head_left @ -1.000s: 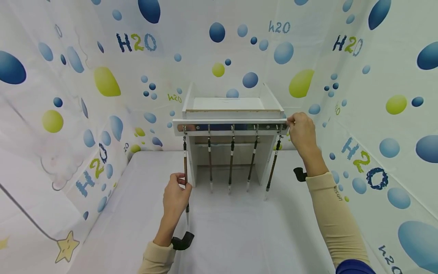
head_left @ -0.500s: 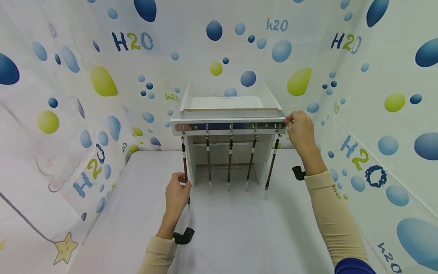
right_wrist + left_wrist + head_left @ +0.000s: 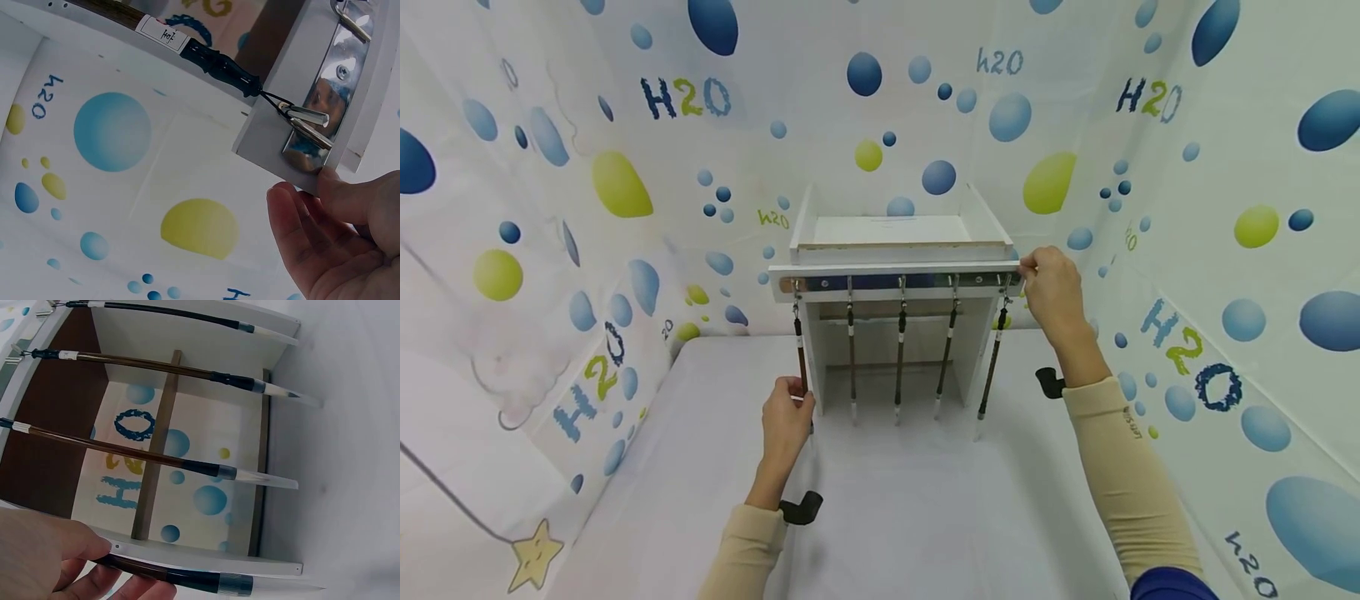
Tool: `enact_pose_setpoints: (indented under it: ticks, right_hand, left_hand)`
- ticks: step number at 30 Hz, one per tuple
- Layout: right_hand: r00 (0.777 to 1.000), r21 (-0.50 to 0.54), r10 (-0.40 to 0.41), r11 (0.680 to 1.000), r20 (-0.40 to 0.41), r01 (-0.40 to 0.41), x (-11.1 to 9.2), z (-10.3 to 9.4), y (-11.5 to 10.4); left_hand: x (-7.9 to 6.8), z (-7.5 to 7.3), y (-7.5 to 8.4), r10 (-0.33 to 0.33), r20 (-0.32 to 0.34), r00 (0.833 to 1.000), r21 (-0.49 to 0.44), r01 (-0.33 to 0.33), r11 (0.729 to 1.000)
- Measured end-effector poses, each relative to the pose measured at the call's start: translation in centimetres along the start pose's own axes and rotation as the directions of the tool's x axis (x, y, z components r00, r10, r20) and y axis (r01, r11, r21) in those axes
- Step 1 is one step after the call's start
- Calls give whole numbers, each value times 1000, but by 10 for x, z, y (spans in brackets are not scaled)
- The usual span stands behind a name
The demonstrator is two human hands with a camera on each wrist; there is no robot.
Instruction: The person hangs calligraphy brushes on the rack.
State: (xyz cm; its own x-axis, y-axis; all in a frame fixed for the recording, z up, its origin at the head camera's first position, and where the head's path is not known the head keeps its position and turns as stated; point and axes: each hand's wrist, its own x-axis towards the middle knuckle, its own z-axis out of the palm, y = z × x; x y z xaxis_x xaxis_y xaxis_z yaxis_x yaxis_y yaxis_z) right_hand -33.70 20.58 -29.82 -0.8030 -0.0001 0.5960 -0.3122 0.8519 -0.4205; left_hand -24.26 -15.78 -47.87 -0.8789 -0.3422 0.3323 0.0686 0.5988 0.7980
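In the head view, several calligraphy brushes hang by loops from hooks on a metal strip (image 3: 876, 282), fixed to the front board (image 3: 887, 269) of a white wooden rack. My left hand (image 3: 785, 425) pinches the handle of the leftmost brush (image 3: 801, 354) between thumb and fingers, low on its shaft. The left wrist view shows that brush's dark ferrule end (image 3: 194, 579) and pale tip beyond my fingers. At the board's right end, my right hand (image 3: 1052, 287) grips the corner. In the right wrist view its thumb lies against the board's end, near the rightmost brush's hook (image 3: 306, 115).
The rack's open tray (image 3: 895, 229) stands above the hook board. Its side panels reach down to a white-covered table (image 3: 895, 508). Patterned cloth walls (image 3: 760, 50) enclose the back and both sides. The hanging brushes (image 3: 900, 358) are spaced apart, tips down.
My left hand has moved slightly up and toward the rack, and the lower end of the leftmost brush has come back with it. My right hand keeps its hold. The head view has shifted slightly.
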Motion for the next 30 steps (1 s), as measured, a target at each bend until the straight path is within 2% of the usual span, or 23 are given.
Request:
enact_pose_setpoints:
  ticks: [30]
  right_hand:
    - [1000, -1, -7, 1000, -13, 7, -1, 2, 1]
  left_hand:
    - [11, 5, -11, 9, 40, 999, 32, -10, 999]
